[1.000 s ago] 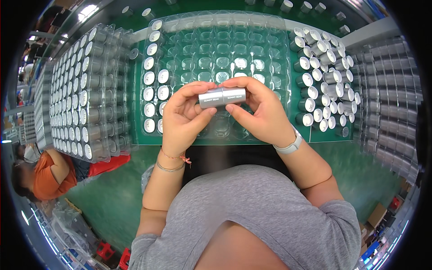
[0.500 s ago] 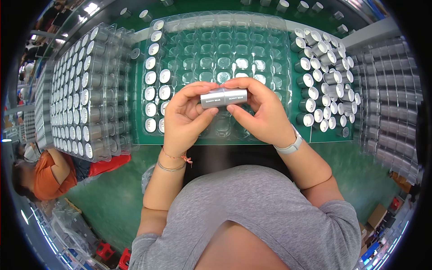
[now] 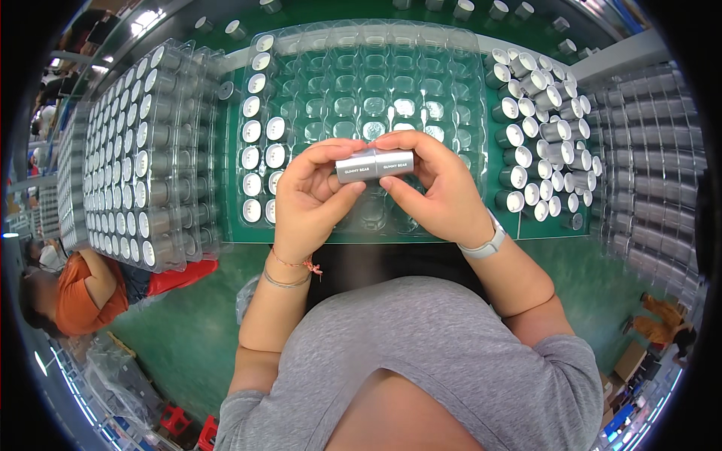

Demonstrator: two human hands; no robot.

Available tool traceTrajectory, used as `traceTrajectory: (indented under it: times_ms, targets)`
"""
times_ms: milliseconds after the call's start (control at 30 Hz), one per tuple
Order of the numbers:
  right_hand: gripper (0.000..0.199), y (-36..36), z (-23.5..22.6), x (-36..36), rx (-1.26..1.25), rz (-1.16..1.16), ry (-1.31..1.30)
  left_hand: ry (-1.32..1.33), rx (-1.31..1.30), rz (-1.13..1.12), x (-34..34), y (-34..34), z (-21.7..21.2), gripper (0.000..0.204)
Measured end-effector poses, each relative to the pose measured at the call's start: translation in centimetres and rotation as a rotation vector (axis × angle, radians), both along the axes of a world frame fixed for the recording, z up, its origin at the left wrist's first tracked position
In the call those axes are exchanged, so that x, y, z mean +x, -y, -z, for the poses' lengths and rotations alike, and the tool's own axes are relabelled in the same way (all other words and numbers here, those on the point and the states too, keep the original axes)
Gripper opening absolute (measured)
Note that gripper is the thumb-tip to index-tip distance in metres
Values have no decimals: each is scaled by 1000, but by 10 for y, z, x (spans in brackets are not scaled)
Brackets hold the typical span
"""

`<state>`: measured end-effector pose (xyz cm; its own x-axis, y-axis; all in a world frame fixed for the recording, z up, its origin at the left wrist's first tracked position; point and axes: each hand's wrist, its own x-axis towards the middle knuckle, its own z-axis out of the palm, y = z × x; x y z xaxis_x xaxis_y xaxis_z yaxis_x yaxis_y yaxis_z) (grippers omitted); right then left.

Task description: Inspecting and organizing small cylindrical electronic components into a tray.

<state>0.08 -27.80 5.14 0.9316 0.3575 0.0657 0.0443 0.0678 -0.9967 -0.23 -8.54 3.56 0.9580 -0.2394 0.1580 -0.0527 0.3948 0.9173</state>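
Note:
Two small silver cylinders lie end to end in front of me, low over the near part of a clear plastic tray. My left hand (image 3: 307, 194) is closed on the left cylinder (image 3: 356, 169), fingers above and thumb below. The right cylinder (image 3: 395, 163) is gripped the same way by my right hand (image 3: 444, 186). Small print faces up on both, and their inner ends touch. Beneath, the tray (image 3: 344, 105) has rows of moulded pockets. White-topped silver cylinders (image 3: 276, 128) fill its left column and part of the second; my left hand hides some pockets.
Loose silver cylinders (image 3: 556, 131) crowd the green table to the right of the tray. Filled trays (image 3: 162, 131) are stacked at the left, and another stack (image 3: 647, 150) stands at the far right. More cylinders (image 3: 464, 10) sit on a green strip beyond a metal rail.
Cylinders on the far green strip have shifted left. A person in orange-brown clothing has come into view at the lower right. My hands and the two cylinders have hardly moved.

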Motion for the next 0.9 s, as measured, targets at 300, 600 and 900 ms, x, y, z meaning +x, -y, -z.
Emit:
traceTrajectory:
  times_ms: [300, 600, 900]
  targets:
    - [36, 1, -1, -1, 1, 6, 8, -12, 3, -8, -2, 1, 0, 41]
    - [38, 4, -2, 1, 154, -4, -84, 41, 118, -68, -4, 4, 2, 40]
    - [32, 0, 3, 0, 225, 23, -54, 33, 98, -111, -2, 8, -2, 40]
